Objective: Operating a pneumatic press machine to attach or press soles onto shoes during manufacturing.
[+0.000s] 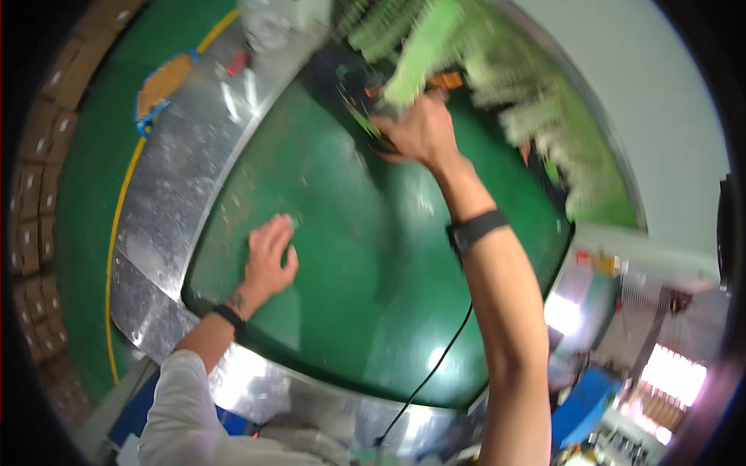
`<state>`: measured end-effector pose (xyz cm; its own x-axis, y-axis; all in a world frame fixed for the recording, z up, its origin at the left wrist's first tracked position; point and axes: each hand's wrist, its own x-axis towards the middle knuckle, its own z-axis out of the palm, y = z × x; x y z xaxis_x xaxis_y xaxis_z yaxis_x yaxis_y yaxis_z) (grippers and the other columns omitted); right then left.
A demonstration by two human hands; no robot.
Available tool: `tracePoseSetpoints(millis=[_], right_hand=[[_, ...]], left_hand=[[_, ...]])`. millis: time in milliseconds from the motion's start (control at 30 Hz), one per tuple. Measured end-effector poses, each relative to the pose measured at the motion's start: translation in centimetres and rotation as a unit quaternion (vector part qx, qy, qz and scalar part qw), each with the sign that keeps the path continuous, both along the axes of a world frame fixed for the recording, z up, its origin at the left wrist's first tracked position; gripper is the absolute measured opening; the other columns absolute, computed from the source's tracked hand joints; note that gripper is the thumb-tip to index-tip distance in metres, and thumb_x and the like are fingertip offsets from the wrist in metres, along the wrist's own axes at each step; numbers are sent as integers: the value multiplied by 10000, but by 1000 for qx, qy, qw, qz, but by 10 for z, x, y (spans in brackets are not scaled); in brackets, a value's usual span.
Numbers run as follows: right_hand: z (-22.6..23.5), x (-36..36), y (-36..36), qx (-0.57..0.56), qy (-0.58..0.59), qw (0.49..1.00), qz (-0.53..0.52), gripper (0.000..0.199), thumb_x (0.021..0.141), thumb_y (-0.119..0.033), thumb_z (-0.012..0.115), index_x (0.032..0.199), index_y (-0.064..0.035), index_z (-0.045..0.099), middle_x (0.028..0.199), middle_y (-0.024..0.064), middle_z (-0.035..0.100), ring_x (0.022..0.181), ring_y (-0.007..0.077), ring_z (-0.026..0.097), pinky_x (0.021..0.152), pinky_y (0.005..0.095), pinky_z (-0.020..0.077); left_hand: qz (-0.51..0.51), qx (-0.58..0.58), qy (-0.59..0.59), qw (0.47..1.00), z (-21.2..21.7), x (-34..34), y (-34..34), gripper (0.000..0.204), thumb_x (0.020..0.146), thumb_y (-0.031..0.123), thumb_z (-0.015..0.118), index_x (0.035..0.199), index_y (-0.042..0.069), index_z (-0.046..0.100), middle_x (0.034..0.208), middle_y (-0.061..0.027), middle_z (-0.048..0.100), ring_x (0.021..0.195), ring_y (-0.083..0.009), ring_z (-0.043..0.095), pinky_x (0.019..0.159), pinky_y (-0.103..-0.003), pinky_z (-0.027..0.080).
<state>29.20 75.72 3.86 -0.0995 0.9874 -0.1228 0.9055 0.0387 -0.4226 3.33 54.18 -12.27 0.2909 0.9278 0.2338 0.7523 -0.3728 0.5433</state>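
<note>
My right hand (423,130) reaches to the far side of a green conveyor belt (326,179), under a green fringed curtain (528,78). Its fingers curl round a dark shoe (353,97) with bright green and orange trim, blurred and partly covered by the curtain strips. Over the belt's left part is my left hand (270,256), fingers stretched out, holding nothing. Another dark item (550,179) with orange and green marks shows below the fringe on the right; its kind is unclear.
Metal edging (183,167) borders the belt, with small white tube-like items (239,95) and a red one on it. A black cable (430,374) crosses the near edge. Stacked cartons (35,186) stand far left. A white housing (637,101) rises behind the curtain.
</note>
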Motion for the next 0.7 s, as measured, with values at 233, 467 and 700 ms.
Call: tracePoseSetpoints(millis=[233, 467, 700], right_hand=[[7, 51, -333, -158, 390, 860, -289, 688, 826, -301, 701, 1370, 29, 441, 1347, 156, 517, 1263, 262, 470, 1089, 379, 333], [178, 83, -670, 21, 462, 627, -627, 420, 819, -50, 686, 1211, 33, 559, 1113, 101, 640, 941, 187, 633, 855, 341, 520], [267, 56, -714, -124, 357, 736, -562, 562, 705, -261, 817, 1126, 49, 612, 997, 114, 675, 840, 159, 619, 784, 325, 505]], left_hand=[[12, 31, 22, 999, 2, 10, -13, 436, 767, 111, 614, 1184, 2, 546, 1307, -158, 513, 1261, -328, 457, 1064, -471, 342], [-184, -288, -277, 898, 166, 110, -97, 618, 877, 180, 659, 1406, 48, 367, 1380, -177, 490, 1291, -285, 463, 1062, -406, 364], [-525, -514, -423, 531, 317, 241, -285, 824, 833, 257, 687, 1479, 33, 227, 1503, -207, 306, 1367, -304, 368, 1073, -422, 384]])
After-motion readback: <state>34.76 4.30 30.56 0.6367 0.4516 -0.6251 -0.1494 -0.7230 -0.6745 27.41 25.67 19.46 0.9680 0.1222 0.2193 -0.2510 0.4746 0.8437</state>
